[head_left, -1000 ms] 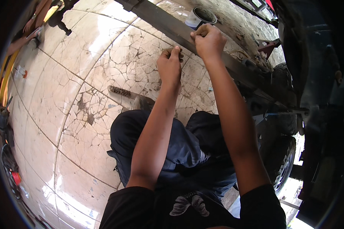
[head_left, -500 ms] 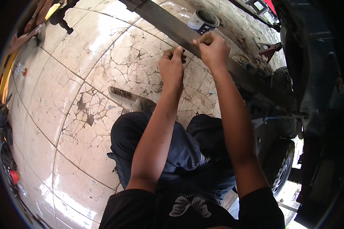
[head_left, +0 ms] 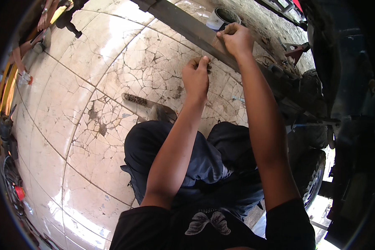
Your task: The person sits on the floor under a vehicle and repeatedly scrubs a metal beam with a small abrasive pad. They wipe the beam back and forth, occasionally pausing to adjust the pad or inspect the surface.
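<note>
My left hand (head_left: 196, 78) is held over the cracked tile floor with its thumb pressed to curled fingers; what they hold, if anything, is hidden. Higher and further right, my right hand (head_left: 239, 41) pinches thumb and fingertips together over a long dark metal beam (head_left: 183, 30). Faint thin streaks show just below those fingertips, too fine to name. Beyond my right hand stands a white and dark blue bucket (head_left: 214, 21) with a dark inside. A brush (head_left: 137, 100) with dark bristle tufts lies on the floor left of my left forearm.
A person's hand (head_left: 23, 70) at the far left is at a small clear container with orange on it. Dark vehicle parts and a tyre (head_left: 314, 177) fill the right side. A reddish stand (head_left: 296, 51) sits behind the beam. Tools line the left rim.
My right hand has moved up slightly, away from my left, and faint streaks now show under its fingers. At the far left, the other person's hand has come down to the small container.
</note>
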A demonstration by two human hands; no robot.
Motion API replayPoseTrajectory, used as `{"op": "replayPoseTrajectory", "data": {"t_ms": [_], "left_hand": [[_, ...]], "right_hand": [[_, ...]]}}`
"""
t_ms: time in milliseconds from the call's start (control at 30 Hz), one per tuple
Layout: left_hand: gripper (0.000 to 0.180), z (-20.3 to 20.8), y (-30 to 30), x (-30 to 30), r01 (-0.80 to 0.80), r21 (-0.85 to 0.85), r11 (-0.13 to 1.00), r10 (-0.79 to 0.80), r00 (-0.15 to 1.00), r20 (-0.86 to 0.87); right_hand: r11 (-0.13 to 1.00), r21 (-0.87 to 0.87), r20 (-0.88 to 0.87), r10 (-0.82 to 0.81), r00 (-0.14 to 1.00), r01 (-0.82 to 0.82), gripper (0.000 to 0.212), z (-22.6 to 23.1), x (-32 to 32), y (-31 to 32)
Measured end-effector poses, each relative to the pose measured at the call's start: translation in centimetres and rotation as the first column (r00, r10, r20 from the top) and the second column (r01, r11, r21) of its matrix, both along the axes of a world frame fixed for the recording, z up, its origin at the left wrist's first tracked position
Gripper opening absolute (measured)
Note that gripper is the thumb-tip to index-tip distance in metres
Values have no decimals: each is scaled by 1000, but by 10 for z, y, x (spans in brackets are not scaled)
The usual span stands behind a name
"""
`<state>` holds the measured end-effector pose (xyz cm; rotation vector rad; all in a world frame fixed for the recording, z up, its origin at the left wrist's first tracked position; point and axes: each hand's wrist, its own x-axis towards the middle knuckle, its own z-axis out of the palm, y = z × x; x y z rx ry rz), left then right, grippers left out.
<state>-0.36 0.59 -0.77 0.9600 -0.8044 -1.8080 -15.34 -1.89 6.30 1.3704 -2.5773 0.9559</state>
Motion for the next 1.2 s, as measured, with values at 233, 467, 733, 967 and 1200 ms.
{"op": "replayPoseTrajectory", "data": {"t_ms": [233,467,733,967,1200], "left_hand": [[22,1,-15,1,-43,-20,999,43,999,-15],[22,-1,-12,10,-52,41,998,54,997,-46],[24,-2,-6,3,-22,20,1000,23,999,-27],[23,6,-8,0,-27,-7,1000,27,999,-29],[24,3,-14,13,-34,15,999,34,999,-27]], "right_hand": [[999,37,41,-1,999,-1,24,7,18,15],[998,13,104,63,993,-65,24,3,30,22],[1000,-4,-1,-5,1000,5,28,6,8,5],[997,74,22,24,999,-26,30,12,1,15],[989,147,47,6,999,-13,29,7,26,25]]}}
